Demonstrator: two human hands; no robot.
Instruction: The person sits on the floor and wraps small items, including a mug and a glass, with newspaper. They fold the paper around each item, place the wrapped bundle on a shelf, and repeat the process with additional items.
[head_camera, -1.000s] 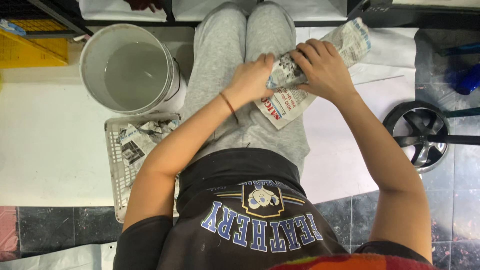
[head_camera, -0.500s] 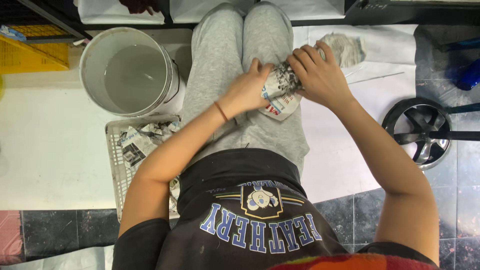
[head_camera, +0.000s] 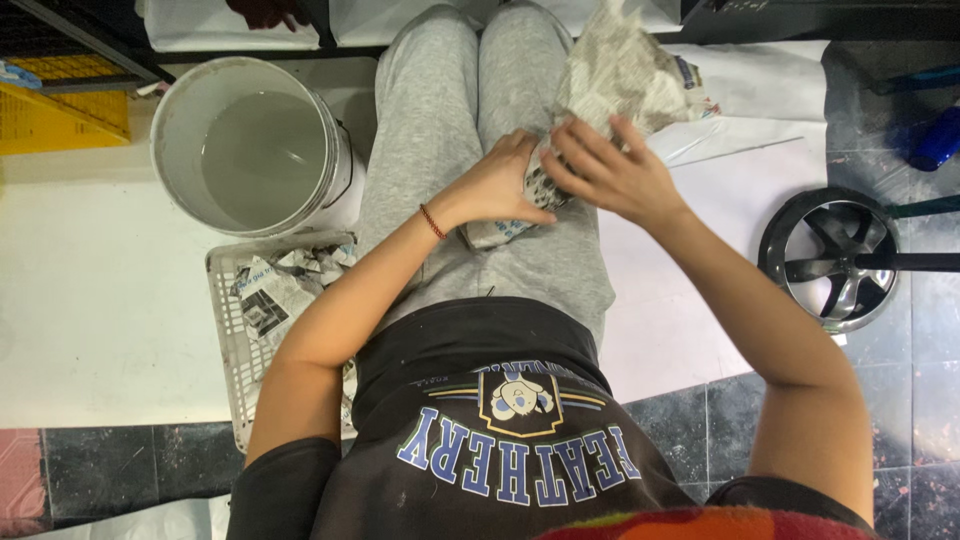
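Observation:
A crumpled sheet of newspaper (head_camera: 625, 75) lies over my right thigh in grey trousers. My left hand (head_camera: 500, 185) grips its lower twisted end against my lap. My right hand (head_camera: 605, 175) is closed around the same sheet just to the right, fingers spread over the paper. The upper part of the sheet fans out above both hands. A red thread band sits on my left wrist.
A white bucket (head_camera: 175, 95) with grey liquid stands at my left. Below it a white plastic basket (head_camera: 225, 320) holds torn newspaper pieces. White paper sheets (head_camera: 740, 110) cover the floor at right, next to a black wheel-like stand (head_camera: 835, 260). A yellow crate (head_camera: 55, 125) sits far left.
The newspaper, stretched out to the right a second ago, has been bunched and twisted between both hands, and its free end now stands up above them.

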